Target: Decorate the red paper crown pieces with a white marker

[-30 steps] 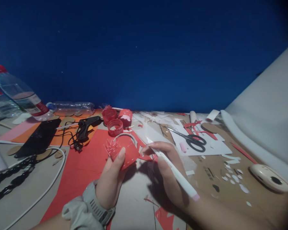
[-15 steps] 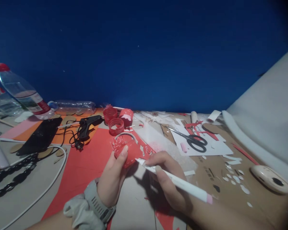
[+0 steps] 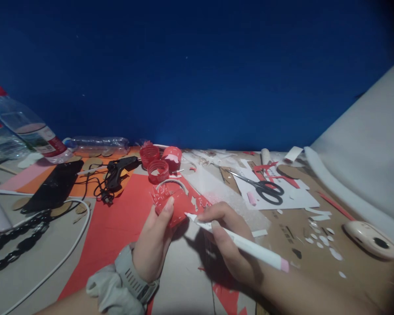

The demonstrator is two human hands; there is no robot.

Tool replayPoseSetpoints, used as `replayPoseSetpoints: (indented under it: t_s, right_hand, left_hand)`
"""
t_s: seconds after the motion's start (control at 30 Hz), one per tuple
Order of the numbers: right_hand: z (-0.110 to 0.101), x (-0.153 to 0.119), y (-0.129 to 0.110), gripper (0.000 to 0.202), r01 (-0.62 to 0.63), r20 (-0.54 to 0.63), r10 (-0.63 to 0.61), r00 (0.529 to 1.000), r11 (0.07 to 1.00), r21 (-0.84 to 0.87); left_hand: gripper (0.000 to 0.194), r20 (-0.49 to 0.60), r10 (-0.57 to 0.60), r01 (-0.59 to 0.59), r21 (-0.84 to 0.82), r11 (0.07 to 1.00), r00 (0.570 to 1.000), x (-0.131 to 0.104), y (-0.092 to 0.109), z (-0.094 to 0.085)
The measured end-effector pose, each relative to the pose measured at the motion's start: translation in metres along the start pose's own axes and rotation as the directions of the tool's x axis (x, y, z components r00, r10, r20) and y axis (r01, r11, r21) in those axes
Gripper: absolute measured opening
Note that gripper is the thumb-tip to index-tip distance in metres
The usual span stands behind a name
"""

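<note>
Where the worktop (image 3: 180, 284) ends at the back, a dark blue wall (image 3: 197, 74) rises across your whole view. A pale slanted panel (image 3: 371, 122) stands at your right. The red sheet (image 3: 108, 232) lies on the worktop left of centre, with orange paper (image 3: 82, 188) beyond it to the left. Brown cardboard (image 3: 279, 280) covers the right side. The tilted clear bottle (image 3: 16, 116), red-capped, is at far left.

Your two hands are apart, each clamped on something, above the middle of the worktop. Your left hand (image 3: 153, 251) pinches the red piece (image 3: 174, 212), thumb on top; its left end is cut into spiky strips marked with white lines. Your right hand (image 3: 231, 245) grips the white marker (image 3: 256, 251), pink end toward your forearm, tip at the red piece's right side; contact cannot be told. A watch (image 3: 136, 280) and a pale scrunchie (image 3: 110, 288) sit on your left wrist.

Scissors (image 3: 271, 192) lie partly open on white paper (image 3: 295, 201), right of your hands. The black glue gun (image 3: 118, 173) rests left of the red bottle rings (image 3: 158, 171). White paper discs (image 3: 324, 239) are scattered near the cream oval device (image 3: 369, 238).
</note>
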State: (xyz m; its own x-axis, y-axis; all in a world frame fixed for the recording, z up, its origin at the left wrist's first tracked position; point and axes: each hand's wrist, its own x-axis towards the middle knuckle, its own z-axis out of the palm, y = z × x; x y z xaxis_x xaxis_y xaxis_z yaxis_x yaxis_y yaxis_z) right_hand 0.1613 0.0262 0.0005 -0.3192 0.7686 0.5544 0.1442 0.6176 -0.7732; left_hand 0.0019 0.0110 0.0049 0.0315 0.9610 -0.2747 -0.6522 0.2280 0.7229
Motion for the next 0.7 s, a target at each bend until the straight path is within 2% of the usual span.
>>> replayPoseSetpoints:
  t_s: [0.27, 0.43, 0.7]
  right_hand:
    - [0.0024, -0.0047, -0.0004, 0.013, -0.188, -0.053, 0.197, 0.979, 0.972, 0.143]
    - [0.0034, -0.0050, 0.0004, 0.012, -0.203, -0.064, 0.218, 0.974, 0.961, 0.187]
    - [0.0042, -0.0007, -0.0015, 0.021, -0.271, -0.092, 0.294, 0.951, 0.941, 0.204]
  left_hand:
    - [0.045, -0.030, -0.016, 0.017, 0.011, 1.000, 0.999, 0.0018, -0.0031, -0.0036]
    - [0.048, -0.020, -0.022, 0.022, 0.004, 1.000, 1.000, 0.0028, -0.0024, -0.0025]
    - [0.047, -0.085, -0.023, 0.025, 0.018, 1.000, 0.996, 0.0026, -0.0014, -0.0027]
